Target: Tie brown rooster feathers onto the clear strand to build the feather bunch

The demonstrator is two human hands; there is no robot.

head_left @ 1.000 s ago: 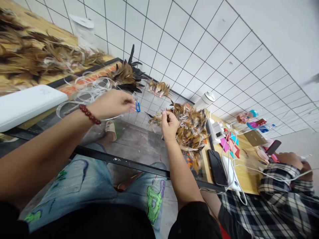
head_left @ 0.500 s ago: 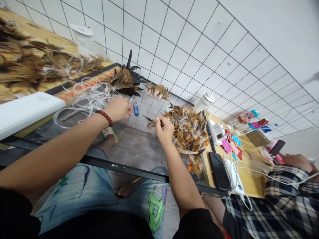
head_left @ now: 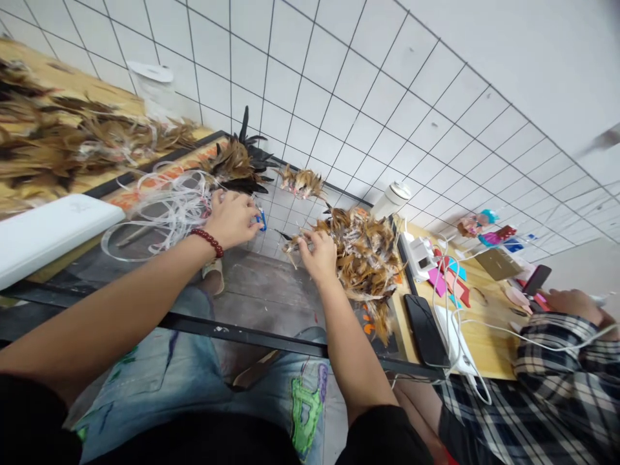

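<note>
My left hand (head_left: 232, 218), with a red bead bracelet on its wrist, hovers over the glass tabletop with fingers apart and holds nothing visible. Close to its fingertips lie blue-handled thread snips (head_left: 262, 220). A tangle of clear-white ribbon (head_left: 169, 210) spreads beside this hand. Behind it rests a bunch of brown and black feathers (head_left: 239, 161). My right hand (head_left: 320, 255) is closed, thumb and forefinger on a small feather (head_left: 290, 245) with a dark tip. Just right of that hand is a big heap of brown feathers (head_left: 371, 252).
A small feather clump (head_left: 303, 183) lies near the grid wall. A white power bank-like box (head_left: 58, 236) sits at left, a white bottle (head_left: 392, 199) at the back. A phone (head_left: 426, 330), cables and power strip (head_left: 455, 342) lie right, near a co-worker's plaid sleeve (head_left: 557, 349).
My left hand has opened its fingers and turned palm down near the snips. My right hand has lowered slightly, its forefinger stretching toward the feather heap. The view has shifted slightly.
</note>
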